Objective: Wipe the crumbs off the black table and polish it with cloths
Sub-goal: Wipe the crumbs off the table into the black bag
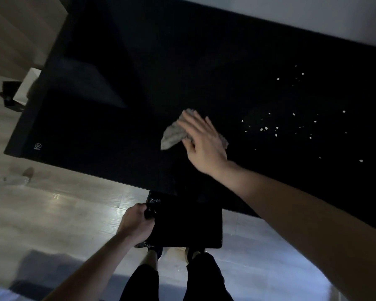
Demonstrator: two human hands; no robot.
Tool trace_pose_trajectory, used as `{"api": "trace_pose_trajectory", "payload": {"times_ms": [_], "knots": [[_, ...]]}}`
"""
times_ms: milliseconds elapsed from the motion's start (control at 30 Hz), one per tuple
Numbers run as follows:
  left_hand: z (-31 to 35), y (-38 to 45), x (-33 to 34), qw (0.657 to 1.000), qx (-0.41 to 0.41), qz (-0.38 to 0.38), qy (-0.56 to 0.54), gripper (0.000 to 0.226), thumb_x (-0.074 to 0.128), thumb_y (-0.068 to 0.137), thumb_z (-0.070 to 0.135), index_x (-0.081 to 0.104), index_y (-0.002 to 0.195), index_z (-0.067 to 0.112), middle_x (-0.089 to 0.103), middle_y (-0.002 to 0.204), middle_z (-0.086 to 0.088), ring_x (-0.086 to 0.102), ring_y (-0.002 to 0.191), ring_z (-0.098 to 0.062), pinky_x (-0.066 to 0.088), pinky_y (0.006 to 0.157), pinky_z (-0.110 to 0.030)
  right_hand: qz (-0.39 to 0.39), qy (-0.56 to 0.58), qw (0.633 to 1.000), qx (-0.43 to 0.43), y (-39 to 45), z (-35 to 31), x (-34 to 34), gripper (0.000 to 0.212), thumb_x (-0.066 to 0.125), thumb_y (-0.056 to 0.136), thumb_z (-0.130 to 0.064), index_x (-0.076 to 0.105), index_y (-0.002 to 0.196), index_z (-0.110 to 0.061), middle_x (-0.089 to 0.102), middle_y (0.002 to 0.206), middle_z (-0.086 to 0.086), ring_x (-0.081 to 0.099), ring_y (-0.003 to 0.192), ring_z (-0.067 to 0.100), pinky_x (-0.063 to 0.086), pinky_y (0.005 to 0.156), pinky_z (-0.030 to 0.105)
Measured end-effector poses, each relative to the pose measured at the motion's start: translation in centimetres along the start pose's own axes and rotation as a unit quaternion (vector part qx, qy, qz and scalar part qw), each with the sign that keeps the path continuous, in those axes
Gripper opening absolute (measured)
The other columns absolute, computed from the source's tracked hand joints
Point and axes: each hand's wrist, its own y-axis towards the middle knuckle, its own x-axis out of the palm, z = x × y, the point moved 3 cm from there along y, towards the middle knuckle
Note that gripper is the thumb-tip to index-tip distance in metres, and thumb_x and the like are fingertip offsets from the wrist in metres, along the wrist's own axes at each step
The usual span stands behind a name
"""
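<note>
A black table (117,61) fills the upper part of the head view. On its middle my right hand (201,141) lies flat, fingers spread, pressing a crumpled grey cloth (172,135). Several white crumbs (265,128) are scattered on the table to the right of the cloth. Below the table's near edge my left hand (137,224) grips the rim of a black bin lined with a black plastic bag (182,222), held just under the edge.
Pale wood floor (63,209) lies in front of the table. My legs and shoes (191,255) stand below the bin. A white box (28,85) and dark items sit on the floor at the left. A white wall (313,16) runs behind the table.
</note>
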Motion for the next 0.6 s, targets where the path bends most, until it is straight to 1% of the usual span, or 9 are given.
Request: {"api": "trace_pose_trajectory", "payload": {"times_ms": [100,167,233,300,367,433,500,533,600], "knots": [[-0.1,-0.1,-0.4,1.0,0.01,-0.005,0.004,0.015,0.059,0.081,0.032,0.068,0.075,0.022,0.071,0.072,0.006,0.069,0.069,-0.016,0.045,0.055,-0.027,-0.022,0.035,0.999,-0.02,-6.0,-2.1,1.3,0.059,0.063,0.098,-0.013,0.051,0.156,-0.021,0.035,0.171,-0.002,0.022,0.162,0.017,0.013,0.134,0.042],[0.0,-0.3,-0.5,1.0,0.018,-0.008,0.009,0.016,0.058,0.079,0.034,0.065,0.071,0.022,0.07,0.07,0.005,0.067,0.067,-0.017,0.041,0.052,-0.026,-0.041,0.057,0.997,-0.024,-10.1,-3.3,2.1,0.057,0.058,0.1,-0.012,0.051,0.156,-0.02,0.033,0.171,-0.004,0.018,0.163,0.013,0.014,0.134,0.043],[0.1,-0.4,-0.5,1.0,0.024,-0.012,0.01,0.018,0.059,0.081,0.029,0.06,0.065,0.021,0.068,0.067,0.004,0.065,0.063,-0.017,0.037,0.05,-0.026,-0.052,0.092,0.994,-0.013,-13.3,-4.0,2.6,0.054,0.054,0.101,-0.009,0.053,0.154,-0.019,0.035,0.17,-0.007,0.019,0.162,0.009,0.016,0.133,0.045],[0.1,-0.5,-0.4,0.999,0.027,-0.014,0.014,0.02,0.059,0.084,0.026,0.059,0.065,0.022,0.068,0.068,0.004,0.064,0.061,-0.015,0.036,0.049,-0.025,-0.061,0.15,0.987,0.017,-14.9,-4.3,2.4,0.054,0.054,0.1,-0.004,0.055,0.152,-0.02,0.04,0.167,-0.01,0.023,0.16,0.005,0.019,0.133,0.045],[-0.2,-0.5,-0.3,0.999,0.029,-0.018,0.021,0.02,0.06,0.085,0.026,0.059,0.065,0.022,0.068,0.068,0.004,0.064,0.061,-0.015,0.037,0.049,-0.025,-0.047,0.211,0.975,0.059,-14.5,-4.2,1.1,0.054,0.053,0.101,-0.001,0.056,0.151,-0.02,0.044,0.165,-0.01,0.031,0.156,0.002,0.022,0.132,0.044],[-0.4,-0.6,-0.2,0.999,0.031,-0.018,0.034,0.019,0.061,0.086,0.027,0.061,0.068,0.02,0.069,0.068,0.004,0.065,0.062,-0.016,0.039,0.05,-0.025,0.01,0.231,0.969,0.084,-12.8,-3.7,-0.7,0.051,0.053,0.102,-0.002,0.056,0.151,-0.016,0.048,0.163,-0.006,0.038,0.153,0.004,0.028,0.13,0.045],[-0.6,-0.5,-0.1,0.998,0.034,-0.02,0.04,0.019,0.061,0.086,0.027,0.062,0.069,0.018,0.069,0.069,0.003,0.066,0.063,-0.016,0.039,0.05,-0.025,0.074,0.211,0.971,0.088,-10.1,-2.3,-2.6,0.049,0.054,0.103,-0.005,0.054,0.152,-0.012,0.049,0.162,0.0,0.042,0.153,0.011,0.034,0.127,0.047],[-0.7,-0.5,0.0,0.998,0.035,-0.021,0.042,0.019,0.061,0.086,0.026,0.062,0.069,0.017,0.069,0.068,0.003,0.066,0.062,-0.017,0.039,0.05,-0.025,0.092,0.196,0.971,0.099,-8.6,-1.4,-3.5,0.049,0.054,0.104,-0.007,0.053,0.153,-0.013,0.048,0.163,0.001,0.041,0.153,0.012,0.035,0.126,0.046],[-0.8,-0.5,0.3,0.998,0.037,-0.021,0.047,0.018,0.06,0.085,0.025,0.061,0.069,0.016,0.068,0.067,0.003,0.065,0.061,-0.017,0.039,0.05,-0.025,0.088,0.156,0.974,0.141,-5.9,0.3,-4.7,0.049,0.055,0.107,-0.012,0.05,0.155,-0.018,0.043,0.166,-0.003,0.036,0.155,0.012,0.029,0.13,0.044]]}}
